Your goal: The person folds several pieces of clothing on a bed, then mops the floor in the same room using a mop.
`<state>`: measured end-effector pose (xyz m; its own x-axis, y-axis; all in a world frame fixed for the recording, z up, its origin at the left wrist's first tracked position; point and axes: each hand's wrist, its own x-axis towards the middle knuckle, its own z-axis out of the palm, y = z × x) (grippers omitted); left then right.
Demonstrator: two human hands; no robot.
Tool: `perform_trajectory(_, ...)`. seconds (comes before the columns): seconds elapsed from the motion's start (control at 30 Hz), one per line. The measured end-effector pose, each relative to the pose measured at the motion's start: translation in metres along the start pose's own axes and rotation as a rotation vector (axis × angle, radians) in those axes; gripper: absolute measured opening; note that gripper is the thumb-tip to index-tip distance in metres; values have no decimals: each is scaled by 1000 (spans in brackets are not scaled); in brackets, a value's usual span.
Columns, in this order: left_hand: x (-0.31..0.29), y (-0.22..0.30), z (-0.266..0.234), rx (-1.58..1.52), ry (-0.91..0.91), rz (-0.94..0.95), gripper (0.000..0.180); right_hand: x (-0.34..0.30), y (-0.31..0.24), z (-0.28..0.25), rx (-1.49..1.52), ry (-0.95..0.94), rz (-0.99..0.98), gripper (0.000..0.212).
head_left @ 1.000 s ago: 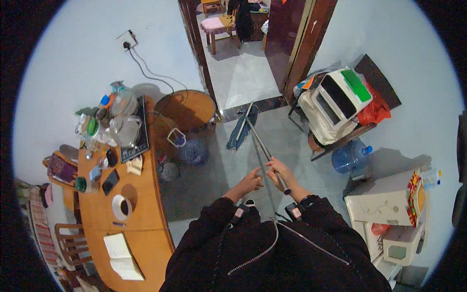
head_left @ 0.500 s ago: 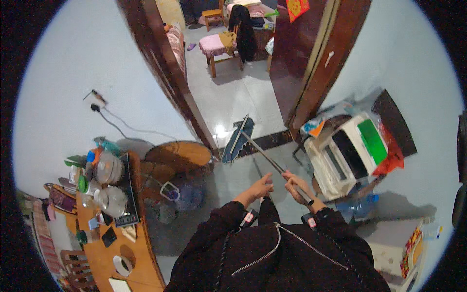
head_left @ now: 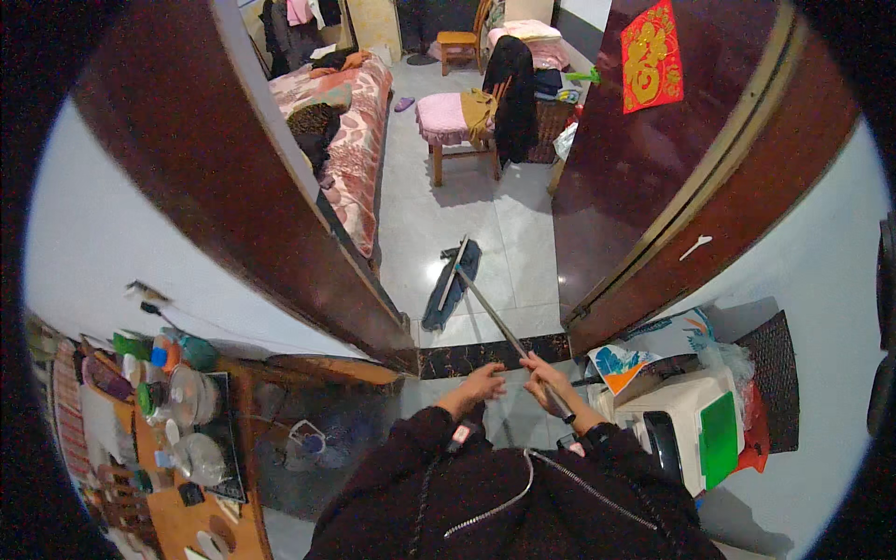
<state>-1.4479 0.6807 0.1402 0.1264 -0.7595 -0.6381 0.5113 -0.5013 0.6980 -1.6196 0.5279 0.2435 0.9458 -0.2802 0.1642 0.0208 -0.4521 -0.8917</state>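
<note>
**Held mop (head_left: 495, 315) across the dark threshold (head_left: 457, 360)**

In the head view, gripped the handle (head_left: 509, 335) near side of the threshold with the right hand (head_left: 549, 381), fingers wrapped around it. Held the left hand (head_left: 480, 386) near side too, half-open, apart from the handle. Rested the bluish mop head (head_left: 454, 291) on tiles (head_left: 518, 271) beyond the threshold.

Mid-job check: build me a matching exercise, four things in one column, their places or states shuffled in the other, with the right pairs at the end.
1. Left hand
2. Right hand
3. Mop head
4. Red-and-gold hanging

A. On the pale floor tiles, beyond the dark threshold
B. On the dark red door
C. Off the mop handle, to its left
D. Closed around the mop handle

Pairs: 1-C, 2-D, 3-A, 4-B
</note>
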Motion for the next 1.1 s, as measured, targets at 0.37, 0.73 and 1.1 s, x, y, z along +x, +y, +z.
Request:
perform_trajectory(0.37,185,185,-68,555,118,480,92,176,-11,-132,172,16,142,13)
perform_trajectory(0.73,326,285,-41,801,198,700,31,302,27,-261,186,-154,95,17)
perform_trajectory(1.1,388,356,-69,761,466,618,17,419,91,-308,267,-318,-87,20)
